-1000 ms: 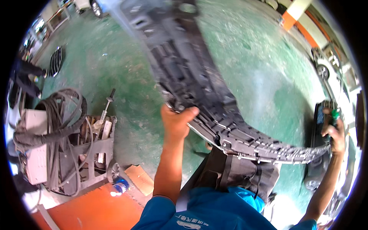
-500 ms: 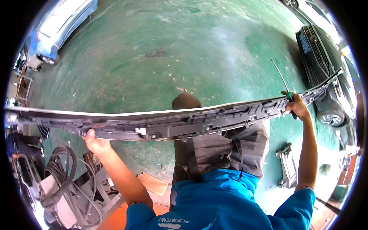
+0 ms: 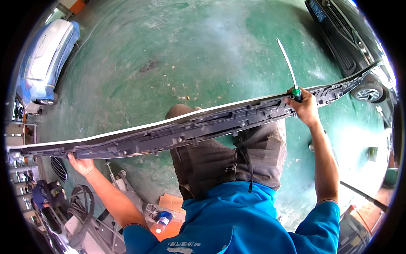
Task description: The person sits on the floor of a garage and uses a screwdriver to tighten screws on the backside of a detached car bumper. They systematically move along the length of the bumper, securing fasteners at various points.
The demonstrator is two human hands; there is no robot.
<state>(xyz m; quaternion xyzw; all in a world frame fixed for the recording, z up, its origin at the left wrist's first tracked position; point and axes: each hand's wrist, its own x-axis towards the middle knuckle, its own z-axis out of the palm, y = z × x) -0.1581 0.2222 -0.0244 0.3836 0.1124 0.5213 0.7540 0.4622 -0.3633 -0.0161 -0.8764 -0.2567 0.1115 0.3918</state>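
Observation:
A long black plastic car trim panel (image 3: 203, 127) with a pale upper edge stretches across the view before my legs, its clip-studded side facing me. It slopes, the left end lower than the right. My left hand (image 3: 83, 166) pinches its lower edge near the left end, with the thumb over the front and the other fingers partly hidden behind. Farther right, my right hand (image 3: 306, 109) is closed around a screwdriver (image 3: 297, 93) with a green and black handle, its long shaft pointing up and away. The same hand also grips the panel.
A dark car (image 3: 338, 38) stands at far right, and a white car (image 3: 48, 55) with blue sheeting at far left. Coiled hoses (image 3: 80, 207) lie at lower left, near a clear plastic bottle (image 3: 162, 222) and cardboard (image 3: 172, 202). Green floor (image 3: 190, 55) spreads ahead.
The panel tilts more, its left end lower and its right end higher. Both hands appear farther left in view. The screwdriver has swung left too, and the bottle has come into sight.

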